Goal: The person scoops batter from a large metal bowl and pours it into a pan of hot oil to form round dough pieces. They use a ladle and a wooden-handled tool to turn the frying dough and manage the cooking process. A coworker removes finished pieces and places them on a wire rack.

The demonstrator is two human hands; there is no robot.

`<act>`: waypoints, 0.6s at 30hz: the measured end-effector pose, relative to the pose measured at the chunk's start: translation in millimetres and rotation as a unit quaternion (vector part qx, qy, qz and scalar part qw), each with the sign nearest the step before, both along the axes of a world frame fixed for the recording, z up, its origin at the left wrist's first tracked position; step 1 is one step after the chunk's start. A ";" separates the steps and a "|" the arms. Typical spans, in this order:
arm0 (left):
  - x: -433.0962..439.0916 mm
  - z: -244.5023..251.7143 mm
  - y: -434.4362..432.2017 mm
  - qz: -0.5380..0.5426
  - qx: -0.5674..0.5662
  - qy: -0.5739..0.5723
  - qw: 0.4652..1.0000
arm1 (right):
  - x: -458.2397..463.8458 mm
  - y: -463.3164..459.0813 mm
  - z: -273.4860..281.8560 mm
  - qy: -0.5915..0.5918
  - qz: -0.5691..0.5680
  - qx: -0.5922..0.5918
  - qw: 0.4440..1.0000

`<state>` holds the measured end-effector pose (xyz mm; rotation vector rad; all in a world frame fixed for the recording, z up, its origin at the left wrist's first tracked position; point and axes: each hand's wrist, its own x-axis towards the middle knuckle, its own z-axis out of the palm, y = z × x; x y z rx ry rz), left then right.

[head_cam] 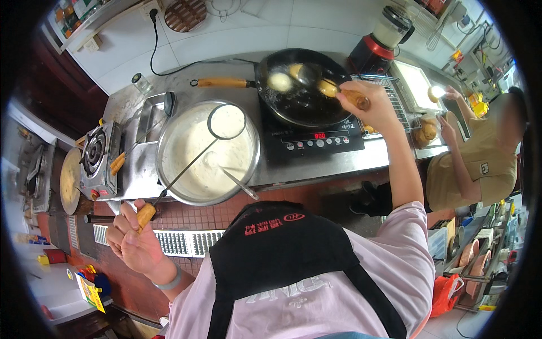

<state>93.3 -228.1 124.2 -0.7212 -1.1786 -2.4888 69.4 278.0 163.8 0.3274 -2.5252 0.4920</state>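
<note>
My left hand (137,239) grips the wooden handle of a long metal ladle (182,171). Its round, flat head is filled with white batter (227,120) and hangs over a big stainless steel bowl (160,169). More flecked batter (190,148) lies in that bowl, where a metal spoon (241,185) leans on the near rim. My right hand (374,101) holds a second wooden-handled ladle (358,99), its dark head down in the black wok (292,112). A pale round fritter (279,82) and a golden one (328,88) sit in the wok's oil; another is partly hidden by the ladle head.
The wok stands on a lit induction cooker (317,142). Left are a gas stove (99,159), a steel tray (150,112) with another ladle, and a glass jar (141,82). Right are a wire rack (394,101), a red blender (372,53) and a co-worker (470,169) holding food.
</note>
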 end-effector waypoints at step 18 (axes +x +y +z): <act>-4.0 5.8 9.6 0.008 -0.011 -0.014 1.000 | 1.0 4.3 -4.6 0.069 0.032 -0.120 0.990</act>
